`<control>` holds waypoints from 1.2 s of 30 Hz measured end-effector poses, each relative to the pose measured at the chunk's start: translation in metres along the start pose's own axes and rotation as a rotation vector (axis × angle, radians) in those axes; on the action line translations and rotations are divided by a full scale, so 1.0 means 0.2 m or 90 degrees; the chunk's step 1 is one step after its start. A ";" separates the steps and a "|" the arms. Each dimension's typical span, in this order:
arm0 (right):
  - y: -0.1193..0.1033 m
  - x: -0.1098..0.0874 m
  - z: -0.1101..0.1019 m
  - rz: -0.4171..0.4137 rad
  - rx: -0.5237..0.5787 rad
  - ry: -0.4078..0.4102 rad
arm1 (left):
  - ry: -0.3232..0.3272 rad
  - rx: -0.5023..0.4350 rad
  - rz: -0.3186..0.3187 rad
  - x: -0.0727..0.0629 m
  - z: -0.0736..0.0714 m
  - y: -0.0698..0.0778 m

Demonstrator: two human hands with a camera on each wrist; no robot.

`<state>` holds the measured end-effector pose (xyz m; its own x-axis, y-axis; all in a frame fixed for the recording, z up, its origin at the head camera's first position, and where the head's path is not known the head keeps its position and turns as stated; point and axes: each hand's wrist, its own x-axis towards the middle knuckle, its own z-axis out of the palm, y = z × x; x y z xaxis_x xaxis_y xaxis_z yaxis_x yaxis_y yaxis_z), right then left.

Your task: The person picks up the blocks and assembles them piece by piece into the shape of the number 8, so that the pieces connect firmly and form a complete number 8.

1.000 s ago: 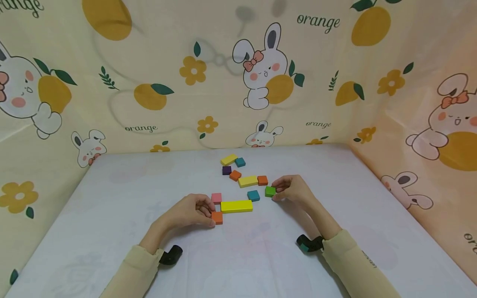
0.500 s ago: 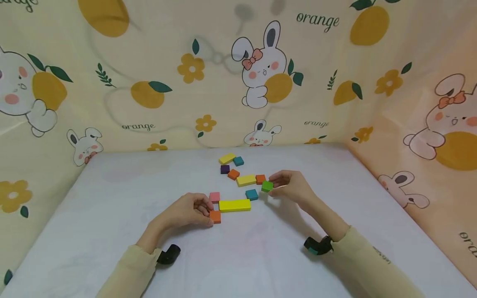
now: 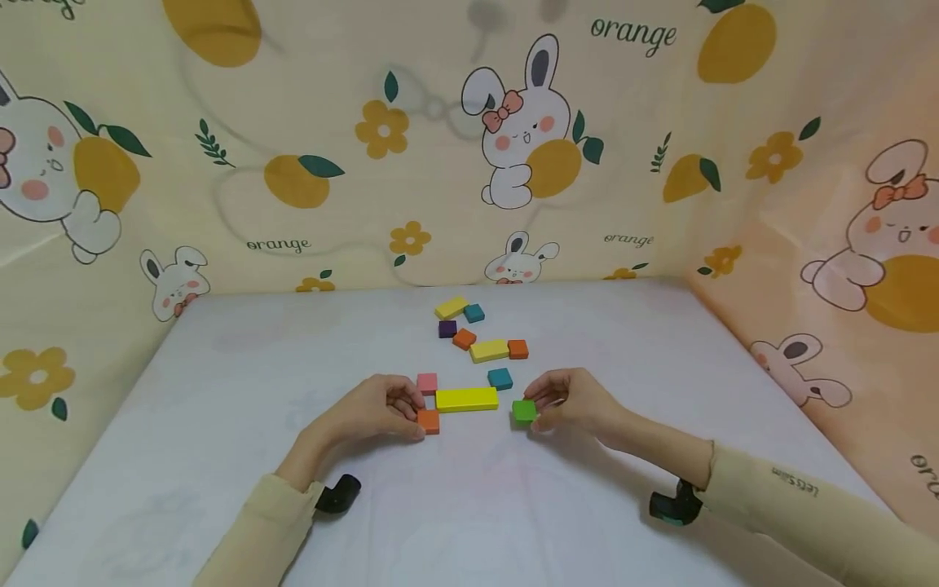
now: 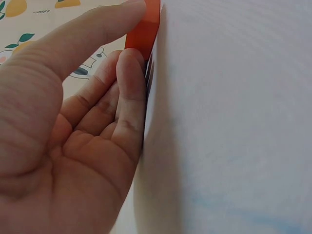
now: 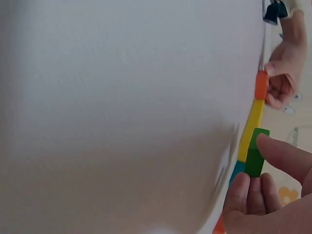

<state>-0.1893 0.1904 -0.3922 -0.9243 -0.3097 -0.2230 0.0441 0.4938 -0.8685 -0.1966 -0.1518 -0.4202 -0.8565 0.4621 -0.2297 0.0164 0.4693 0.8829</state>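
Note:
My left hand (image 3: pixel 370 416) pinches a small orange block (image 3: pixel 429 421) at the left end of a long yellow block (image 3: pixel 466 399). In the left wrist view the thumb lies across that orange block (image 4: pixel 145 31). A pink block (image 3: pixel 427 383) sits just behind it, near the fingers. My right hand (image 3: pixel 587 408) grips a green block (image 3: pixel 524 412) between thumb and fingertips, a short gap from the yellow block's right end. In the right wrist view the green block (image 5: pixel 257 153) looks raised off the table. A teal block (image 3: pixel 500 379) lies behind the yellow block's right end.
Farther back on the white table (image 3: pixel 293 505) lie a yellow block (image 3: pixel 489 351) touching an orange block (image 3: pixel 517 349), a tilted orange block (image 3: pixel 464 339), a purple block (image 3: pixel 447 328), another yellow block (image 3: pixel 451 307) and a teal block (image 3: pixel 474 312). A patterned cloth (image 3: pixel 425 187) stands behind.
The right hand has lifted the green block from beside the back orange block and brought it toward the front, near the long yellow block's right end. The left hand stays at its orange block.

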 end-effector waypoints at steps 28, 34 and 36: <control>-0.01 0.05 0.12 0.001 -0.027 -0.009 | 0.003 0.009 0.003 0.00 0.00 0.00; 0.00 0.05 0.11 -0.004 -0.021 -0.008 | 0.004 0.010 0.007 0.01 0.01 -0.01; 0.00 0.05 0.11 -0.010 -0.021 -0.011 | 0.005 0.011 0.008 0.01 0.01 -0.01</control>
<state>-0.1908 0.1690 -0.4036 -0.9182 -0.3310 -0.2175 0.0171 0.5155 -0.8567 -0.1970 -0.1505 -0.4224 -0.8601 0.4621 -0.2162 0.0355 0.4769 0.8783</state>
